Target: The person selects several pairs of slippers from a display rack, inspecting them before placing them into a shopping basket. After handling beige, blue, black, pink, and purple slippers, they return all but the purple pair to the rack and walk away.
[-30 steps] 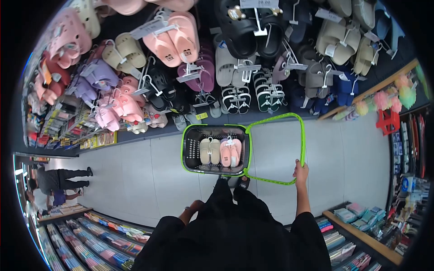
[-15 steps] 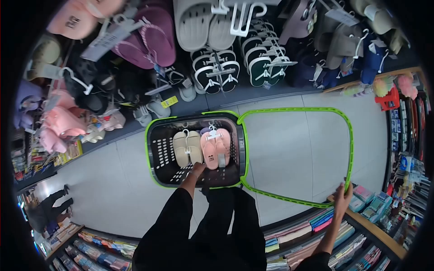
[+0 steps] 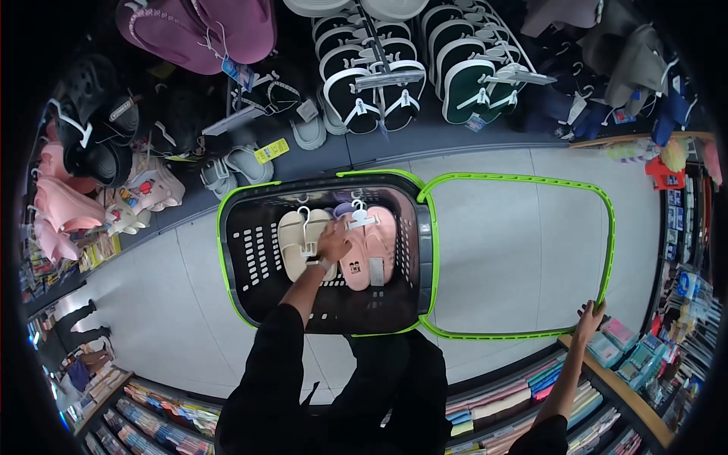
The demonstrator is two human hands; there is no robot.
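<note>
Your right hand [image 3: 589, 319] is curled round the green handle [image 3: 611, 235], right of the basket [image 3: 427, 265]. Your left hand [image 3: 332, 244] is inside the basket, between beige slippers [image 3: 292, 243] and pink slippers [image 3: 382, 236]; grip there, can't tell.

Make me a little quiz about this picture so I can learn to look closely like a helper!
1. Pick one. The handle in the right hand is:
a) red
b) green
c) blue

2. True or false? The left hand reaches into the basket.

3. Which pair in there lies nearer the handle: the beige slippers or the pink slippers?

Key:
1. b
2. True
3. The pink slippers
</note>
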